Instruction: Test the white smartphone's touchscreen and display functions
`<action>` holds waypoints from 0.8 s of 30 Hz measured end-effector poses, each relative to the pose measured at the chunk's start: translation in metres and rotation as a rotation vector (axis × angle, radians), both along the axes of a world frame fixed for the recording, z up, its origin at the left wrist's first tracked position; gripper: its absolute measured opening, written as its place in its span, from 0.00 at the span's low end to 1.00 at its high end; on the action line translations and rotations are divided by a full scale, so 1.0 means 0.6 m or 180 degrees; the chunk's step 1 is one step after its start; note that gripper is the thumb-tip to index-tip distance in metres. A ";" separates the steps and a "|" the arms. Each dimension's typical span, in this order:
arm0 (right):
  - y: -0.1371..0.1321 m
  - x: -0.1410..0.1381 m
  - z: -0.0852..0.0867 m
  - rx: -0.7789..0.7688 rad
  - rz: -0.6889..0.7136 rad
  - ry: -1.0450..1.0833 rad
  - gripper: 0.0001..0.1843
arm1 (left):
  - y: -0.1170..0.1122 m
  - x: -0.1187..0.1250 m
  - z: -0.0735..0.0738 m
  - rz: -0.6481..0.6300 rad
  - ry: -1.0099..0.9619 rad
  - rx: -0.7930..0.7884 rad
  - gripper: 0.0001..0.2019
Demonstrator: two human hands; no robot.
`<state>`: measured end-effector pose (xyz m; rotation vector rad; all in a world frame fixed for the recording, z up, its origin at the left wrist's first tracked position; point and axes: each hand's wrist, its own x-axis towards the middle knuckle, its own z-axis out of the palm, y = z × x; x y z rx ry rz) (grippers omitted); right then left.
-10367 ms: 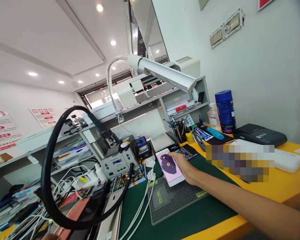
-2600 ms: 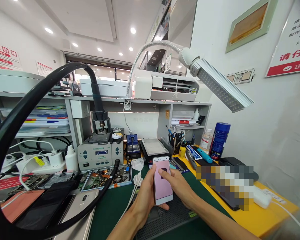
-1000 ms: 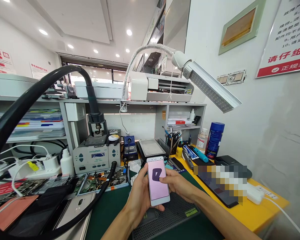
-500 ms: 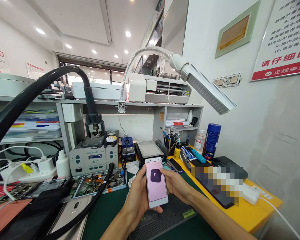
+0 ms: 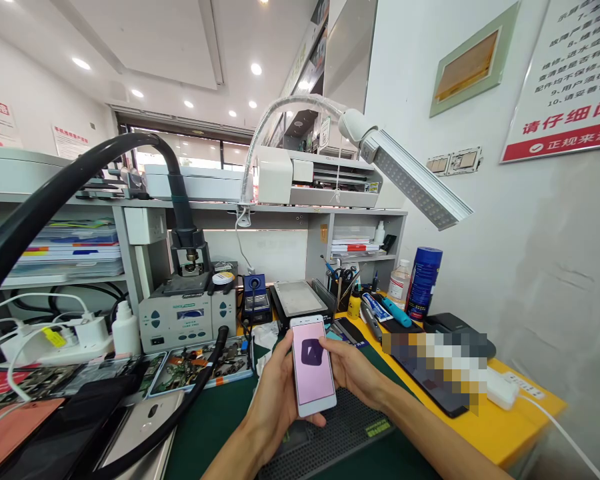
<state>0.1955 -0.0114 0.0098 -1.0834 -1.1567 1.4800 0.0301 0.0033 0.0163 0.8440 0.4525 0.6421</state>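
Observation:
A white smartphone (image 5: 312, 373) with a lit pink screen and a dark purple icon is held upright above the grey work mat (image 5: 340, 433). My left hand (image 5: 275, 400) cradles it from behind and below, fingers curled round its lower edge. My right hand (image 5: 353, 370) grips the phone's right side, with the thumb resting on the screen beside the icon.
Behind the phone stand a grey soldering station (image 5: 187, 317), a small blue unit (image 5: 253, 298) and a hot plate (image 5: 300, 300). A thick black hose (image 5: 70, 180) arcs at left. A desk lamp (image 5: 410, 183) hangs overhead. A blue can (image 5: 424, 280), tools and a black device (image 5: 457, 327) sit right.
Over the last second the phone and both hands shifted slightly; the icon on the screen changed shape. Earlier, only my right hand held the phone on the mat.

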 end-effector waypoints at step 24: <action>-0.003 -0.024 -0.011 0.0139 -0.0753 -0.0892 0.28 | -0.004 -0.001 -0.003 -0.0098 0.0144 0.0193 0.35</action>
